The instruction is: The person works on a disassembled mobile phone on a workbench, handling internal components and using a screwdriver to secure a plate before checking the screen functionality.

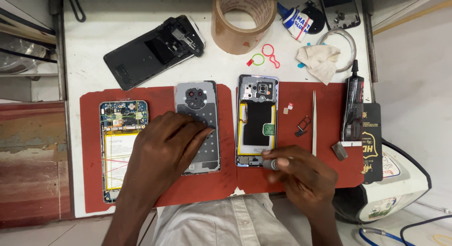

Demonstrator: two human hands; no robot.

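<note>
Red mat (89, 147) carries three opened phones side by side. Left hand (162, 149) lies flat, fingers spread, pinning the grey back cover (197, 109), likely to steady it. Right hand (299, 173) pinches a small screwdriver (270, 164) at the middle phone's (256, 119) lower edge. Fourth phone (150, 50), one tape roll (242, 20), one tweezers (314, 121).

Four opened phones are lying on the table (94, 67): at nine (123, 149), ten (154, 50), twelve (257, 120) and one o'clock (340, 9). One tape roll (242, 21) is sitting at twelve, two red mats (89, 147) (329, 133) below.
</note>
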